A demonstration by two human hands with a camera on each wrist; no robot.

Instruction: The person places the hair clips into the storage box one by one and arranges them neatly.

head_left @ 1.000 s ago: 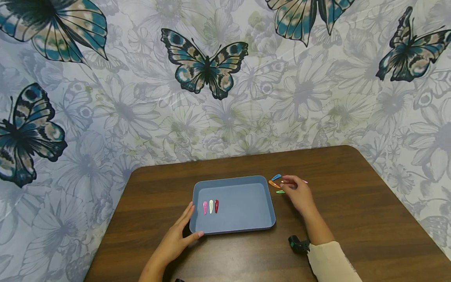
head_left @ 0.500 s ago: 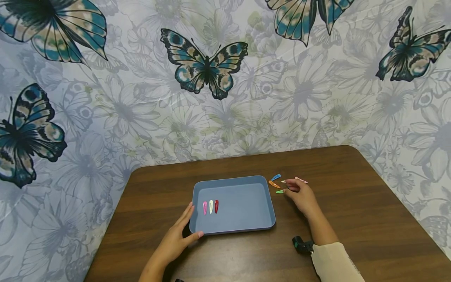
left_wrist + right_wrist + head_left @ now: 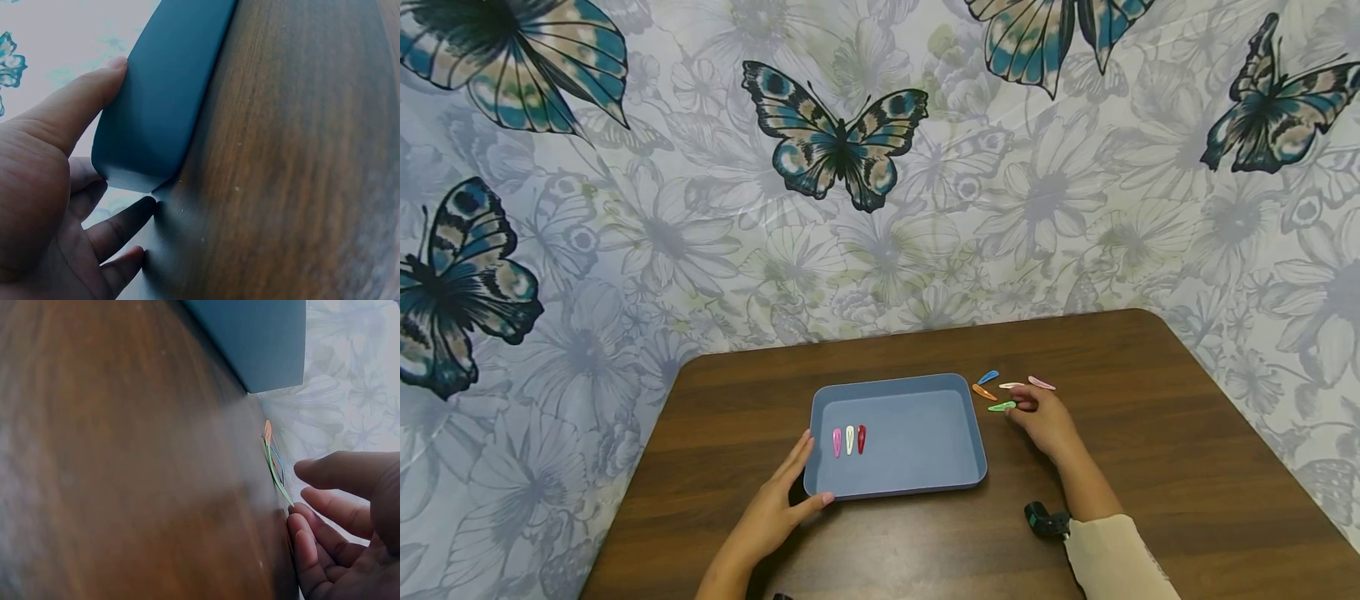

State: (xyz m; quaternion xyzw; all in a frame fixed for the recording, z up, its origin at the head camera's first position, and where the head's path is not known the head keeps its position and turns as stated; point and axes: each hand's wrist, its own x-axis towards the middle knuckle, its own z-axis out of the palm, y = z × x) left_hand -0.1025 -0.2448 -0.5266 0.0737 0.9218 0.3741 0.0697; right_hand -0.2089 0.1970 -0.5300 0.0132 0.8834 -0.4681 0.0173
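In the head view, my left hand (image 3: 771,508) rests at the near left corner of a blue-grey tray (image 3: 917,477). Its thumb touches the front side and the fingers lie spread along the left side. My right hand (image 3: 1045,423) is beyond the tray's right side, fingertips at the end of a green hair clip (image 3: 1002,407). From the right wrist, the thumb (image 3: 331,472) stands apart from the fingers, and the green clip's end meets a fingertip. Around it lie an orange clip (image 3: 983,392), a blue clip (image 3: 988,377), a pale clip (image 3: 1009,386) and a pink clip (image 3: 1041,383).
Inside the tray, on its left part, a pink clip (image 3: 837,442), a white clip (image 3: 849,440) and a dark red clip (image 3: 861,439) stand side by side in a row. The wooden table (image 3: 925,550) reaches back to a butterfly-patterned cloth (image 3: 880,250).
My right hand has shifted slightly right and toward me, from over the pale clip to the green clip's end. The pale and pink clips now show more fully. The left hand and tray stay put.
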